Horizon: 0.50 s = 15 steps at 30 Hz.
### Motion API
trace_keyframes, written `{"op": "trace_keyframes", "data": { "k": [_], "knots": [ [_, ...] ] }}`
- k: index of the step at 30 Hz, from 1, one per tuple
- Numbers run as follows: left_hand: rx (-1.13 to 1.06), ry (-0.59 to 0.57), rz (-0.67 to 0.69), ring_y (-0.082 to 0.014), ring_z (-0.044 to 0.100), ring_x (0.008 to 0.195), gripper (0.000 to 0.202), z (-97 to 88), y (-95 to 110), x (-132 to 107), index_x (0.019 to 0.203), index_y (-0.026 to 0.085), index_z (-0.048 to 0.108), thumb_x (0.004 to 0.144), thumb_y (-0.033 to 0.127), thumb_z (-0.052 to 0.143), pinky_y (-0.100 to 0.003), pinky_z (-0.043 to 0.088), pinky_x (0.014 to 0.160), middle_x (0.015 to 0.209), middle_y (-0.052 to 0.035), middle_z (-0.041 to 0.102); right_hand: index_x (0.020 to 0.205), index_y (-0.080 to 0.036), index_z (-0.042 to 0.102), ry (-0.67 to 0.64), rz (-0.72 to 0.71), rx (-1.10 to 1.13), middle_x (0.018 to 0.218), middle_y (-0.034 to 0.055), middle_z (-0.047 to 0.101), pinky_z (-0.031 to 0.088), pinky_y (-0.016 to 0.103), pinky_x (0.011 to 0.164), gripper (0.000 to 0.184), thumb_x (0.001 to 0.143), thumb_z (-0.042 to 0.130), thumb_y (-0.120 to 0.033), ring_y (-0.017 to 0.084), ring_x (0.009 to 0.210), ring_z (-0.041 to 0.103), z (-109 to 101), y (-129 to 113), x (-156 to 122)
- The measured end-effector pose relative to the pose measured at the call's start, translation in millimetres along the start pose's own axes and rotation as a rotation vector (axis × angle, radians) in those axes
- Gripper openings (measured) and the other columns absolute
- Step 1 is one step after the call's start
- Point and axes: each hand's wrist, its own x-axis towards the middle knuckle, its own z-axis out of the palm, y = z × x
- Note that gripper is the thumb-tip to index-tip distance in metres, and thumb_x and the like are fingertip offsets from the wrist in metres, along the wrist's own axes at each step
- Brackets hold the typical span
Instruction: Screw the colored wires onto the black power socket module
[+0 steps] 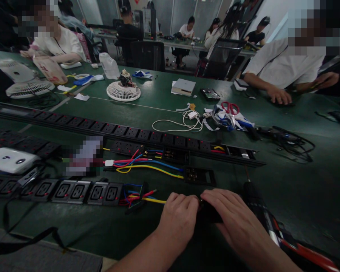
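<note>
At the table's near side, my left hand (180,213) is closed, its fingers bunched at the left end of a black plastic piece (208,214). A yellow wire (158,200) runs into those fingers from the left. My right hand (229,207) curves over the same piece from the right, fingertips closed on it; most of the piece is hidden. The wire comes from the open end of a black socket strip (85,192), where red and blue wires also stick out. Just beyond my hands lies a similar black terminal piece (200,176) with yellow and blue wires attached.
A long black power strip (124,130) crosses the table (286,181). Close to my right forearm lies a power drill (268,223). Scissors (230,108), a white cable (170,121), a fan part (123,91) and a white box (13,160) lie around. A co-worker (283,68) sits opposite.
</note>
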Motion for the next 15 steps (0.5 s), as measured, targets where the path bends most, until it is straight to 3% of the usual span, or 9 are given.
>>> {"op": "trace_keyframes", "data": {
  "k": [4, 9, 12, 15],
  "knots": [
    [-0.020, 0.007, -0.016, -0.0192, 0.062, 0.073, 0.011, 1.4, 1, -1, 0.096, 0.019, 0.055, 0.099, 0.012, 0.047, -0.036, 0.040, 0.069, 0.086, -0.0026, 0.068, 0.138, -0.024, 0.037, -0.039, 0.048, 0.095, 0.132, 0.0031, 0.046, 0.045, 0.047, 0.099, 0.056, 0.084, 0.040, -0.007, 0.021, 0.120, 0.043, -1, 2, -3],
    [-0.085, 0.032, -0.017, -0.0186, 0.065, 0.077, 0.013, 3.3, 0, -3, 0.103, 0.018, 0.055, 0.099, 0.012, 0.044, -0.036, 0.044, 0.074, 0.089, -0.0030, 0.070, 0.142, -0.037, 0.029, -0.185, 0.277, 0.450, 0.141, -0.0050, 0.038, 0.033, 0.028, 0.115, 0.059, 0.094, 0.059, -0.020, 0.011, 0.131, 0.038, 0, 9, -13],
    [-0.111, 0.046, -0.024, -0.0188, 0.065, 0.078, 0.015, 4.2, 0, -4, 0.102, 0.018, 0.054, 0.100, 0.011, 0.042, -0.036, 0.045, 0.074, 0.090, -0.0042, 0.070, 0.142, -0.035, 0.032, -0.198, 0.308, 0.574, 0.143, -0.0027, 0.037, 0.030, 0.029, 0.118, 0.053, 0.097, 0.058, -0.023, 0.013, 0.133, 0.035, 2, 12, -14],
    [-0.131, 0.063, -0.027, -0.0188, 0.065, 0.081, 0.015, 3.3, 1, -3, 0.100, 0.019, 0.054, 0.100, 0.011, 0.041, -0.036, 0.044, 0.075, 0.095, -0.0050, 0.071, 0.135, -0.031, 0.045, -0.212, 0.315, 0.699, 0.144, -0.0006, 0.033, 0.031, 0.032, 0.117, 0.035, 0.101, 0.055, -0.030, 0.015, 0.135, 0.034, 2, 13, -12]
  ]
}}
